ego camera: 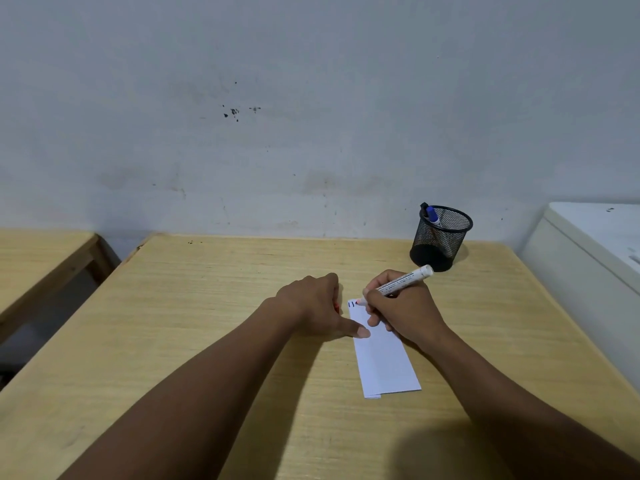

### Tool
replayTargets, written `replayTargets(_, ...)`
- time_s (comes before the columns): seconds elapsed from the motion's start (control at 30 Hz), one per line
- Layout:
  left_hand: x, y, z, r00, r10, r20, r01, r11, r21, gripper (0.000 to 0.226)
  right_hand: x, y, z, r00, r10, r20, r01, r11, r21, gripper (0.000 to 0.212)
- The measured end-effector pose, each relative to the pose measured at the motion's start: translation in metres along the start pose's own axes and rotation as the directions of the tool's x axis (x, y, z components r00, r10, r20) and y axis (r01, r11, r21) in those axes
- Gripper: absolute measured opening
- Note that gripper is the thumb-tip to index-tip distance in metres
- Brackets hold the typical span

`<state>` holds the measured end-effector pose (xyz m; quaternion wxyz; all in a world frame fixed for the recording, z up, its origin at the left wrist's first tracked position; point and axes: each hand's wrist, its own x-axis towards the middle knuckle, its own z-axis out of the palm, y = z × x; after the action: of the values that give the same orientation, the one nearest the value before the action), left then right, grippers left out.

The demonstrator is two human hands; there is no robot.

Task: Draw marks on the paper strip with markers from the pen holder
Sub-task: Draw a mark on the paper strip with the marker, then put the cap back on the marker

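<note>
A white paper strip [382,362] lies lengthwise on the wooden table [194,323]. Two short dark marks sit at its far left corner. My right hand [403,308] grips a white marker [398,281] whose red tip touches the strip's far end, beside those marks. My left hand [317,306] rests to the left of the strip, its thumb pressing the strip's left edge; a bit of red, apparently the marker's cap, shows under its fingers. A black mesh pen holder [440,237] stands at the back right with a blue marker [433,216] and a black one inside.
A grey wall runs right behind the table. Another wooden table [41,261] stands to the left across a gap. A white cabinet or appliance [595,244] borders the table's right side.
</note>
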<state>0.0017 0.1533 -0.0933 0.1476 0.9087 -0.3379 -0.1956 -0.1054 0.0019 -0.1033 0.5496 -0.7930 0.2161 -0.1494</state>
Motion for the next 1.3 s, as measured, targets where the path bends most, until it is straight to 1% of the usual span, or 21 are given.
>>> replayTargets(0.23, -0.001, 0.002, -0.001, 1.000, -0.012, 0.011, 0.013, 1.000, -0.026, 0.076, 0.002, 0.003, 0.002, 1.000, 0.000, -0.011, 0.000, 1.000, 0.004, 0.007)
replayTargets(0.4, -0.005, 0.003, -0.002, 0.999, -0.031, 0.013, 0.032, 0.999, -0.034, 0.079, 0.003, 0.004, 0.001, 1.000, 0.015, 0.017, -0.015, 0.999, 0.028, 0.008)
replayTargets(0.43, -0.007, 0.004, -0.003, 0.999, -0.033, 0.012, 0.033, 0.999, -0.038, 0.079, 0.004, 0.004, 0.000, 1.000, 0.019, 0.011, -0.020, 0.998, 0.058, 0.009)
replayTargets(0.5, -0.009, 0.005, -0.005, 0.999, -0.042, 0.012, 0.042, 0.998, -0.051, 0.078, 0.005, 0.004, -0.002, 0.999, 0.045, -0.016, -0.042, 0.984, 0.172, 0.008)
replayTargets(0.6, -0.012, 0.005, -0.015, 0.996, -0.082, 0.030, 0.085, 0.983, -0.160, 0.080, 0.005, -0.002, -0.009, 0.992, 0.109, -0.057, -0.083, 0.935, 0.345, 0.010)
replayTargets(0.63, -0.014, 0.003, -0.020, 0.996, -0.081, 0.045, 0.089, 0.974, -0.209, 0.076, 0.005, -0.005, -0.012, 0.991, 0.121, -0.066, -0.086, 0.919, 0.384, 0.011)
replayTargets(0.67, -0.014, 0.001, -0.024, 0.996, -0.062, 0.059, 0.074, 0.967, -0.244, 0.067, 0.006, -0.008, -0.015, 0.990, 0.124, -0.072, -0.083, 0.905, 0.416, 0.011)
replayTargets(0.7, -0.014, -0.003, -0.027, 0.998, -0.026, 0.063, 0.041, 0.967, -0.253, 0.052, 0.007, -0.012, -0.019, 0.990, 0.119, -0.075, -0.074, 0.893, 0.443, 0.009)
replayTargets(0.77, -0.014, -0.007, -0.031, 0.999, 0.035, 0.016, -0.031, 0.973, -0.227, 0.021, 0.010, -0.022, -0.026, 0.992, 0.098, -0.082, -0.047, 0.878, 0.476, 0.006)
replayTargets(0.8, -0.014, -0.009, -0.032, 0.998, 0.049, -0.026, -0.054, 0.969, -0.242, 0.012, 0.011, -0.028, -0.030, 0.993, 0.084, -0.077, -0.036, 0.872, 0.488, 0.004)
replayTargets(0.83, -0.013, -0.010, -0.032, 0.996, 0.054, -0.066, -0.071, 0.956, -0.283, 0.009, 0.013, -0.034, -0.034, 0.996, 0.074, -0.058, -0.035, 0.862, 0.505, 0.004)
replayTargets(0.9, -0.012, -0.009, -0.033, 0.989, 0.071, -0.127, -0.118, 0.902, -0.416, 0.012, 0.015, -0.045, -0.042, 0.997, 0.079, 0.023, -0.078, 0.829, 0.555, 0.003)
replayTargets(0.93, -0.011, -0.007, -0.035, 0.985, 0.074, -0.154, -0.142, 0.855, -0.498, 0.017, 0.015, -0.049, -0.045, 0.994, 0.091, 0.063, -0.111, 0.809, 0.578, 0.007)
replayTargets(1.0, -0.009, -0.001, -0.042, 0.978, 0.053, -0.201, -0.174, 0.739, -0.651, 0.023, 0.014, -0.056, -0.050, 0.987, 0.119, 0.108, -0.160, 0.781, 0.603, 0.013)
replayTargets(1.07, -0.007, 0.008, -0.050, 0.974, 0.026, -0.225, -0.195, 0.603, -0.773, 0.020, 0.012, -0.062, -0.052, 0.983, 0.148, 0.107, -0.182, 0.759, 0.626, 0.013)
replayTargets(1.1, -0.005, 0.012, -0.052, 0.974, 0.016, -0.227, -0.199, 0.545, -0.814, 0.019, 0.012, -0.064, -0.053, 0.982, 0.160, 0.099, -0.186, 0.748, 0.637, 0.015)
replayTargets(1.17, -0.001, 0.019, -0.056, 0.975, 0.019, -0.220, -0.204, 0.461, -0.864, 0.020, 0.011, -0.066, -0.053, 0.984, 0.164, 0.074, -0.173, 0.745, 0.644, 0.016)
replayTargets(1.3, 0.005, 0.033, -0.058, 0.982, 0.035, -0.187, -0.188, 0.307, -0.933, 0.015, 0.013, -0.066, -0.053, 0.987, 0.156, 0.040, -0.143, 0.735, 0.663, 0.008)
